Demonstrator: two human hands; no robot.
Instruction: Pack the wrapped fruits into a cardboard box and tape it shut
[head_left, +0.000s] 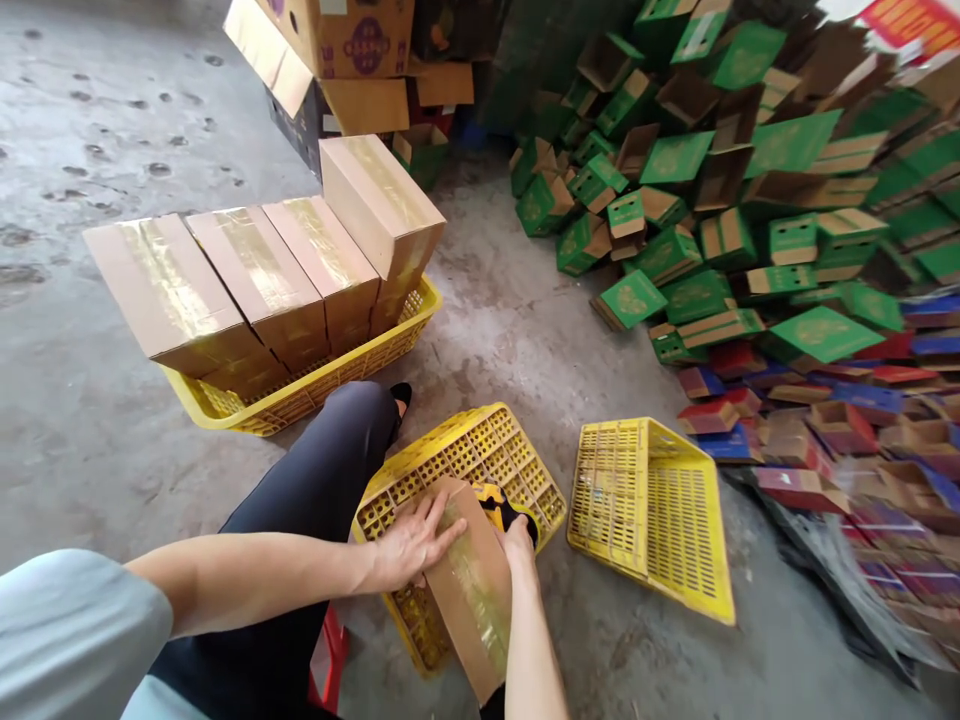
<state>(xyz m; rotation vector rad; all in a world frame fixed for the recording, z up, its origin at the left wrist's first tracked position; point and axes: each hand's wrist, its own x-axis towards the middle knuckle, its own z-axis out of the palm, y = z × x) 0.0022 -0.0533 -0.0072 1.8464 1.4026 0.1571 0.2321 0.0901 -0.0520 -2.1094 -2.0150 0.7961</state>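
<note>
While the tool (pixel 491 497) is grasped by the right hand (pixel 517 545), its yellow end is pointed forward-left, beside the carton (pixel 476 575). Nearer still, the left hand (pixel 416 545) is laid open across the carton's far left edge. On the crate (pixel 499 450), its long axis is directed toward the body, slightly rightward.

Stretches the left forearm (pixel 255 578) almost level across from the left, with the left hand (pixel 420 543) laid flat, palm down and fingers spread. Extends the right forearm (pixel 532 645) upward from the lower edge, with the right hand (pixel 519 545) curled in a grip near the left.
</note>
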